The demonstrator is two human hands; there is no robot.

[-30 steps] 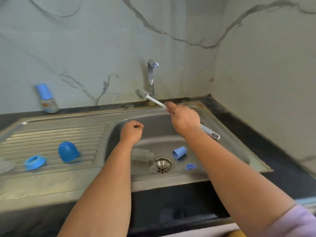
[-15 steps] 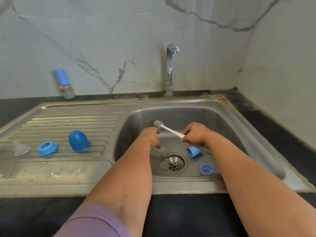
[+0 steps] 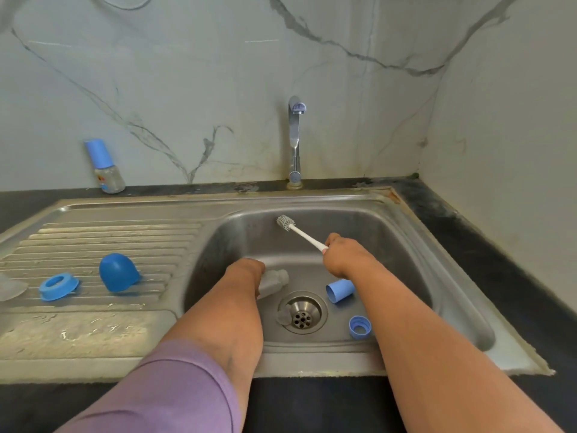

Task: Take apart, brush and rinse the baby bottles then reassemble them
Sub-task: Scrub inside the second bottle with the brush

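A clear bottle body [image 3: 273, 284] lies on its side in the steel sink basin [image 3: 406, 245], and my left hand [image 3: 248, 271] grips its base. My right hand [image 3: 343, 256] holds the white handle of a bottle brush [image 3: 293, 228], bristle head pointing up-left over the basin. A blue cap [image 3: 340, 290] and a blue screw ring [image 3: 360, 327] lie on the basin floor right of the drain [image 3: 302, 313]. A clear teat [image 3: 283, 317] lies by the drain. On the draining board sit a blue dome cap [image 3: 118, 271], a blue ring [image 3: 58, 285] and a clear teat [image 3: 11, 287].
An assembled small bottle with a blue cap [image 3: 104, 167] stands on the dark counter against the back wall at the left. The tap [image 3: 295, 139] rises behind the basin, with no water running. A side wall closes in the right.
Both hands came down from near the tap into the basin. My left hand, earlier a bare fist, now grips the bottle body. The brush moved down with my right hand.
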